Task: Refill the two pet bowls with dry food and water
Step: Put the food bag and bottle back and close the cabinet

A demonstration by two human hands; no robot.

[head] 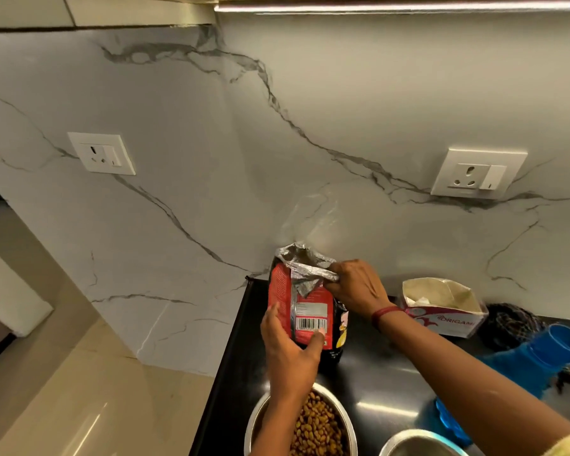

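From the head camera, the red dry-food bag with a crinkled silver foil lining (305, 311) stands upright near the far left corner of the glossy black counter (375, 373), close to the marble wall.

The left hand (290, 350) grips its lower body, thumb pressed by the barcode and fingers wrapped round the left side, probably to steady it. The right hand (356, 287) has its fingers clamped on the folded foil top, which looks like closing the bag.

At the counter's front left edge, the round steel bowl (350, 422) is heaped with brown kibble, so the food part seems done. Just to its right, the second steel bowl (405, 437) is cut off by the frame; whether it holds water I cannot tell.

A blue plastic container (553, 350) lies towards the right edge, perhaps for the water.
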